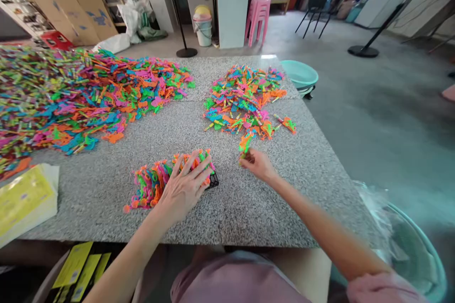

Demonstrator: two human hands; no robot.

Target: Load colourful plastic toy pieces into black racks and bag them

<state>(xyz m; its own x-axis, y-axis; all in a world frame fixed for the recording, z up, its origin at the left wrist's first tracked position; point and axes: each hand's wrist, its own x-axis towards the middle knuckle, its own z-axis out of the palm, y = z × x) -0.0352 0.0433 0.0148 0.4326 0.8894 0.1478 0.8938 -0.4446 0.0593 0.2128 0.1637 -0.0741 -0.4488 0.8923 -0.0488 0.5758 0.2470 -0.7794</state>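
My left hand [184, 187] lies with its fingers spread over a packed row of small coloured plastic toys [146, 184], which stand upright in a black grid rack [213, 180]. Only the rack's right end shows; toys and hand cover the rest. To the right, my right hand [259, 163] pinches an orange and green plastic toy [245, 143] just above the tabletop. Beyond it spreads a loose pile of similar toys [241, 97] in orange, green, blue and pink, some with striped sticks.
A much larger toy heap [92, 87] covers the left of the speckled stone table [249, 213]. Yellow printed cards [26, 196] lie stacked at the left edge. Turquoise basins [299, 73] stand beyond the right edge, and a plastic-lined tub [415, 246] sits at the lower right.
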